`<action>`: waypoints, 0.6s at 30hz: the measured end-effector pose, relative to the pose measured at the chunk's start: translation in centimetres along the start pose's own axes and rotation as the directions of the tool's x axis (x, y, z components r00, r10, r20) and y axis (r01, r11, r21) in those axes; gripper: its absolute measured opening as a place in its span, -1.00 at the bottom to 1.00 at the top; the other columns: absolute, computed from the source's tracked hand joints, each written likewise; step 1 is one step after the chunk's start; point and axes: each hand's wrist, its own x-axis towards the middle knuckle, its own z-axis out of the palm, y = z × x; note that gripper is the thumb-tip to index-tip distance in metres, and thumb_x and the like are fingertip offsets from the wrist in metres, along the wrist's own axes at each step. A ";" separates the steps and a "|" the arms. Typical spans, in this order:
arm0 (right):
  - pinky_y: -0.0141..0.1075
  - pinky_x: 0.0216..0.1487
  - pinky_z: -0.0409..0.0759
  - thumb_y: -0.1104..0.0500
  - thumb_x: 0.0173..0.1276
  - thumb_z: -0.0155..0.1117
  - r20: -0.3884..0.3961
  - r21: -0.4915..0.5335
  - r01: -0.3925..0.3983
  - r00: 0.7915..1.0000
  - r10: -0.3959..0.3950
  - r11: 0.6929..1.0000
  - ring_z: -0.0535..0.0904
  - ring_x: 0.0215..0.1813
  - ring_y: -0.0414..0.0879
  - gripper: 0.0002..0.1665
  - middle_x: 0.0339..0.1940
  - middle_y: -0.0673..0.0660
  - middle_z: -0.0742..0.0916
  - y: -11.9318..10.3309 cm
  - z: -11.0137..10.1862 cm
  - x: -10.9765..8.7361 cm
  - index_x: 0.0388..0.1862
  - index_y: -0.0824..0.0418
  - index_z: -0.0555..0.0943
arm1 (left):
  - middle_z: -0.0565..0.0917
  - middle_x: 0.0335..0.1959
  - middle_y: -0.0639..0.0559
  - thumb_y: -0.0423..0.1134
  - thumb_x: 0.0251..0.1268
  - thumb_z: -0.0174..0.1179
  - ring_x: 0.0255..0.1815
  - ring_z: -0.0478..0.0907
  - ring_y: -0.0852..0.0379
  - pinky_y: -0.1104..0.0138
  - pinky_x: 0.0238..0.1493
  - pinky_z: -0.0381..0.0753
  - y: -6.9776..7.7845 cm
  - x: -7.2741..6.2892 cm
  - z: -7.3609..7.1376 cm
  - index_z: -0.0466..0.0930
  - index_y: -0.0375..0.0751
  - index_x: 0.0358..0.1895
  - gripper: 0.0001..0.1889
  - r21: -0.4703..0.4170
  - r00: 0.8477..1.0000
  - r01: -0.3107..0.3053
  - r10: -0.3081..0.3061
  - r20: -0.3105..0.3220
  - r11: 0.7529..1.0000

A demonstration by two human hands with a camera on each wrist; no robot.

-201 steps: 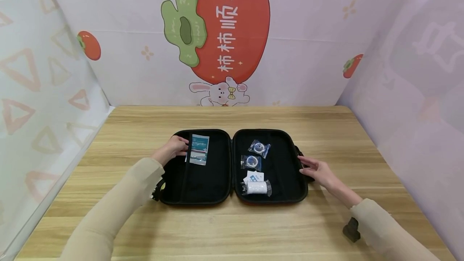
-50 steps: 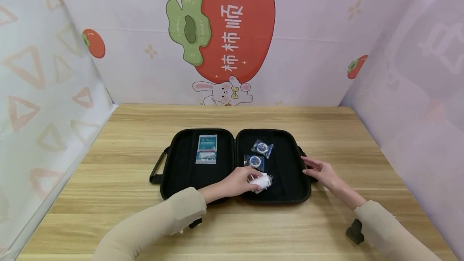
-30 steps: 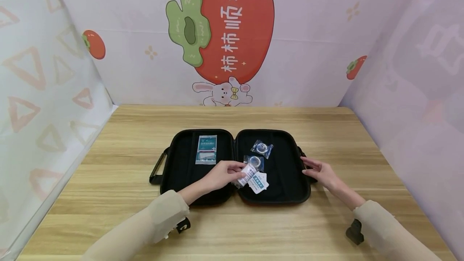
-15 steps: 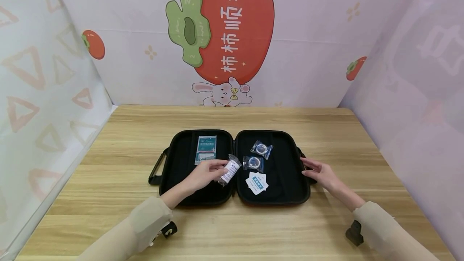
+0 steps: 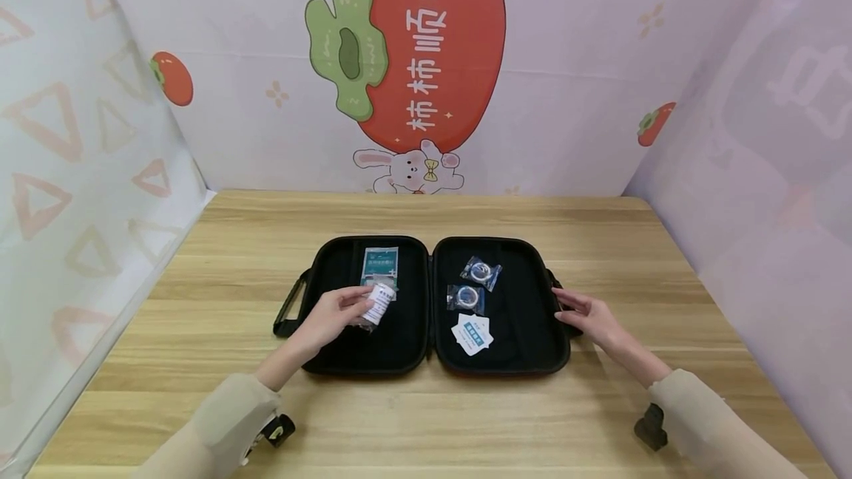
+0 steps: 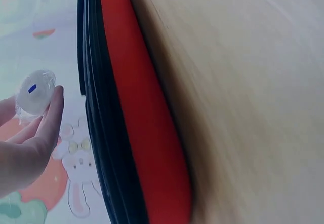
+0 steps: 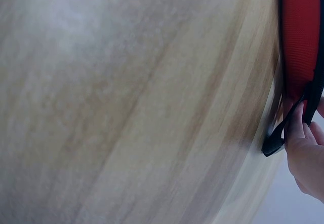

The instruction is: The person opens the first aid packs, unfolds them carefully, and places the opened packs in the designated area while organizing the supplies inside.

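Note:
My left hand holds a wrapped white bandage roll between thumb and fingers, above the left half of an open black case. In the left wrist view the roll shows end-on in clear film, raised beside the case's red outer side. Just behind it in the head view lies a teal and white packet, its lower part covered by the roll. My right hand is at the case's right edge by the handle; in the right wrist view its fingers grip the black rim beside the strap.
In the case's right half lie two blue-wrapped white rings and several white square packets. A black carry handle sticks out on the left. The case rests on a wooden table with printed cloth walls around it.
My left hand has picked the bandage roll up from the right half and carried it left over the left half. The teal packet was placed there earlier. My right hand stays at the edge.

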 end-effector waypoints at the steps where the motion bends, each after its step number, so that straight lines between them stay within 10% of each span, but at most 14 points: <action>1: -0.56 -0.12 0.39 0.21 0.27 0.11 -0.003 -0.002 -0.002 1.000 0.002 1.000 0.29 0.19 0.23 -0.38 0.21 0.44 0.33 0.0 0.0 0.0 0.26 0.42 0.22 | 0.54 -0.10 -0.30 -0.27 0.25 0.05 -0.29 0.53 0.22 0.40 -0.27 0.54 -0.1 -0.1 -0.3 0.31 -0.48 0.14 -0.55 0.000 1.000 0.005 -0.005 -0.013 1.000; 11: -0.57 -0.12 0.38 0.21 0.26 0.12 0.001 0.003 -0.010 1.000 0.010 1.000 0.30 0.18 0.22 -0.37 0.21 0.43 0.33 -0.1 0.0 -0.1 0.26 0.41 0.22 | 0.59 -0.24 -0.31 -0.32 0.24 0.05 -0.44 0.48 0.37 0.49 -0.40 0.49 -0.9 -1.4 -2.8 0.33 -0.57 0.09 -0.58 0.115 0.984 0.015 0.006 -0.179 0.993; 18: -0.53 -0.10 0.40 0.22 0.27 0.11 0.000 0.006 -0.012 1.000 0.012 1.000 0.31 0.17 0.22 -0.38 0.22 0.43 0.32 -0.2 0.0 -0.1 0.26 0.41 0.22 | 0.61 -0.27 -0.31 -0.32 0.22 0.07 -0.35 0.55 0.13 0.47 -0.40 0.48 -1.3 -1.9 -3.7 0.38 -0.53 0.06 -0.60 0.274 0.964 0.073 0.002 -0.265 0.959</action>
